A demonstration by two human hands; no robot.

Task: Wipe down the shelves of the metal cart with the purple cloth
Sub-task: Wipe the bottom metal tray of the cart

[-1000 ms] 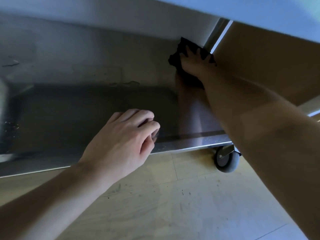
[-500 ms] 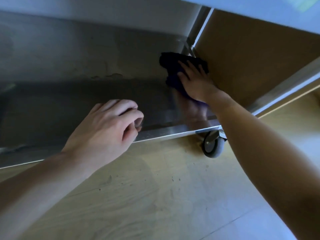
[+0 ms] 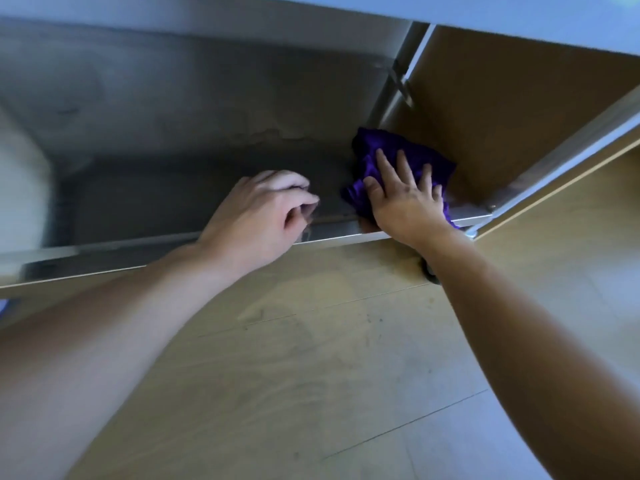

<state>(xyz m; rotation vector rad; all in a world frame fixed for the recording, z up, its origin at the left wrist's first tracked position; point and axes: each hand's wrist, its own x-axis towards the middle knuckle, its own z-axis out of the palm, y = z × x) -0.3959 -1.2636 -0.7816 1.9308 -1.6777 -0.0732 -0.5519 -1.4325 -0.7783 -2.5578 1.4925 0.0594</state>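
Observation:
The bottom shelf of the metal cart stretches across the upper half of the head view, dark and in shadow under the shelf above. A crumpled purple cloth lies at the shelf's right front corner. My right hand presses flat on the cloth with its fingers spread. My left hand rests on the shelf's front lip just left of the cloth, fingers loosely curled and holding nothing.
The cart's right rear post rises behind the cloth. Part of a caster wheel shows under the corner, behind my right forearm. Wooden floor fills the lower half. A pale object sits at the shelf's left end.
My right hand has dragged the cloth from the shelf's back right corner forward to the front edge. My left hand has kept its place on the front lip.

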